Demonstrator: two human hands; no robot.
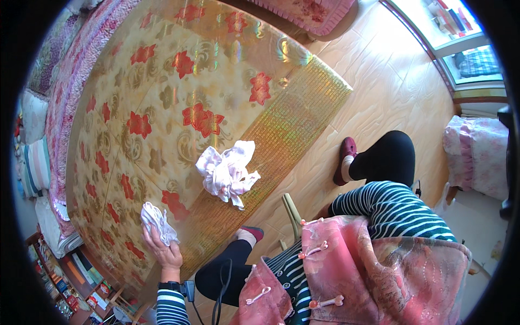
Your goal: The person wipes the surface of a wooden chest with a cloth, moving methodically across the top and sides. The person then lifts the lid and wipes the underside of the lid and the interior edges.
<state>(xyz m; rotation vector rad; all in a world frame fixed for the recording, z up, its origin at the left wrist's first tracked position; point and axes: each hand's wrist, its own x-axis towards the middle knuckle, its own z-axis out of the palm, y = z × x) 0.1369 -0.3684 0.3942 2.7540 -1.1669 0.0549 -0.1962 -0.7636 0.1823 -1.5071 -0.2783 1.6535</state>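
A patterned plastic tablecloth [162,101] with red flowers and a gold border covers the table before me. Near its lower left part, my left hand [160,248] lies on a crumpled white cloth [157,223], fingers spread over it. To the right of that hand, a second crumpled white cloth with faint pink marks [227,172] rests across the gold border, touched by neither hand. My right arm, in a striped sleeve [390,207], bends back towards my body; only a sliver of my right hand [323,213] shows beside the pink garment, and its fingers are hidden.
A pale wooden piece [291,213] stands between my legs. Black cables [224,284] hang near my left wrist. A quilted pink cover [67,101] borders the table's far left. Shelves with small items [69,292] stand at lower left, and a pink-covered seat [475,154] at right.
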